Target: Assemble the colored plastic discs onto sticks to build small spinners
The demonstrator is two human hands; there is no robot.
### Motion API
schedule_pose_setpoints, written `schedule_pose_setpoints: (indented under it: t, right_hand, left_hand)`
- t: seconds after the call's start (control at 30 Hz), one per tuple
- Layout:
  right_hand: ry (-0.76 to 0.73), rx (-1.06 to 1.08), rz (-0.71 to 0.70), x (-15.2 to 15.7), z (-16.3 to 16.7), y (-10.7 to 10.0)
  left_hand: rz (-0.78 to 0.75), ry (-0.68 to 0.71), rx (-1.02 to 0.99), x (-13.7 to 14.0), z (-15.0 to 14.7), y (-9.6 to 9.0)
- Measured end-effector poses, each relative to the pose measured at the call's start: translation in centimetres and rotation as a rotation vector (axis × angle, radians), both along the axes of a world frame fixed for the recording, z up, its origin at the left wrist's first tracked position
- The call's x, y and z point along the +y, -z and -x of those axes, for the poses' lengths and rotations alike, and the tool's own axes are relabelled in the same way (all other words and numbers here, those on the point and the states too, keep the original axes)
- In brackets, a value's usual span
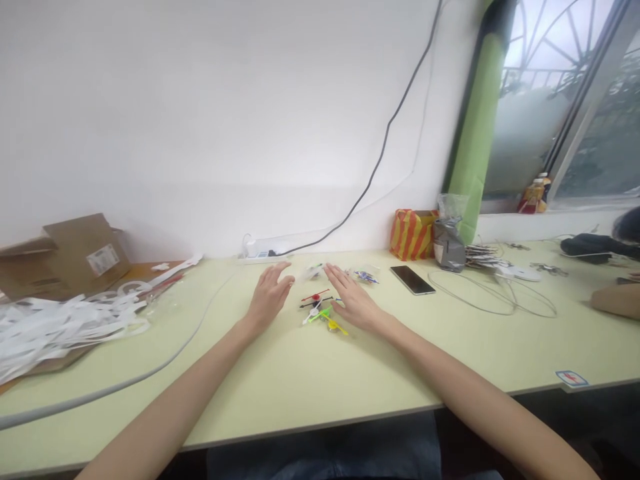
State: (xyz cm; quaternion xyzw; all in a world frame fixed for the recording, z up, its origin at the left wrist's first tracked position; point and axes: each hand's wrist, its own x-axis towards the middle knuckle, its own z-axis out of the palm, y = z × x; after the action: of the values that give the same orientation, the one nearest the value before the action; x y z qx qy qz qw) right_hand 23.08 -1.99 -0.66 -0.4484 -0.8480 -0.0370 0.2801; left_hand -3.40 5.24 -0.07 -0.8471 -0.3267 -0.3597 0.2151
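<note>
Several small plastic spinner arrows lie in a loose cluster between my hands, each a thin pointed bar with a round middle. Among them are a red arrow [315, 297], a white arrow [313, 312] and a yellow arrow [335, 325], with green, black and blue ones close by. My left hand [271, 293] is to the left of the cluster, thumb and fingers apart, holding nothing. At the cluster's right side, my right hand [353, 297] is stretched out with its thumb near the arrows; contact is unclear. Beyond it sit clear bags [367, 275] with coloured pieces, blurred.
A phone [413, 280] lies to the right, before a striped bag [412, 235] and a grey pouch [449, 245]. White strips [75, 327] and a cardboard box [85, 257] occupy the left. A thick cable [150, 370] crosses the table; a power strip [257, 252] is by the wall.
</note>
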Motion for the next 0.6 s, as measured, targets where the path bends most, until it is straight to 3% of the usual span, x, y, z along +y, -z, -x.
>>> schedule_pose_setpoints:
  t: [0.2,0.6]
  right_hand:
    - [0.020,0.052,0.040,-0.38,0.29,-0.31]
    - [0.001,0.069,-0.067,0.03,0.29,0.10]
  left_hand:
    - [-0.015,0.007,0.004,-0.09,-0.03,-0.11]
    - [-0.049,0.052,0.006,-0.89,-0.50,-0.42]
